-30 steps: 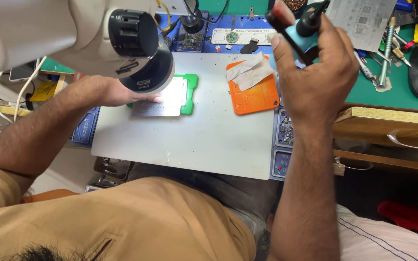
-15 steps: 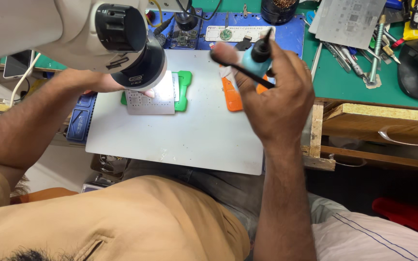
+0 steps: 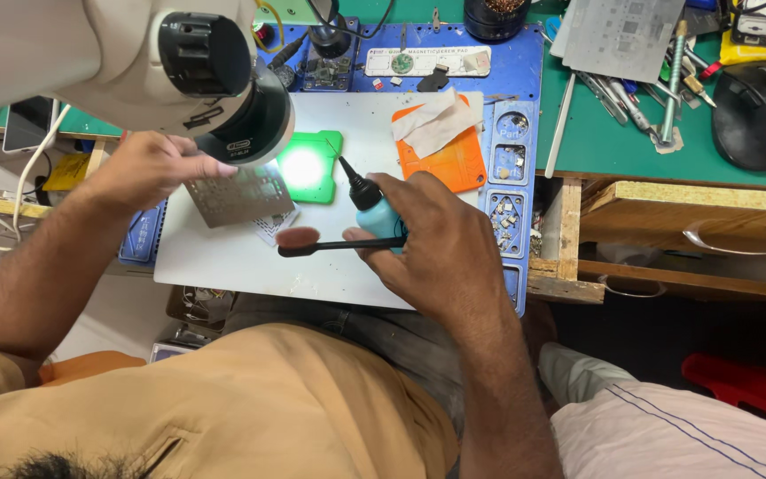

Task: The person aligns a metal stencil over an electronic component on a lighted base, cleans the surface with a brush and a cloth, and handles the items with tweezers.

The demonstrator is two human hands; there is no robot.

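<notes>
Working at a white mat (image 3: 223, 257) on a green repair bench, two hands were busy.
Right hand (image 3: 436, 248) gripped one blue bottle (image 3: 372, 213) and one black brush (image 3: 334, 245); left hand (image 3: 148, 168) fingertips pinched one metal stencil (image 3: 237, 195), partly hidden beneath one microscope (image 3: 170, 62).

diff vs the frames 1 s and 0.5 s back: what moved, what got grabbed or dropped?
Right hand came down from the bench's far right to the white mat, keeping the small blue bottle and black brush. Left hand lifted the metal stencil off the green holder, which now shows lit. Nothing let go. Microscope head, orange pad and mouse unchanged.
</notes>
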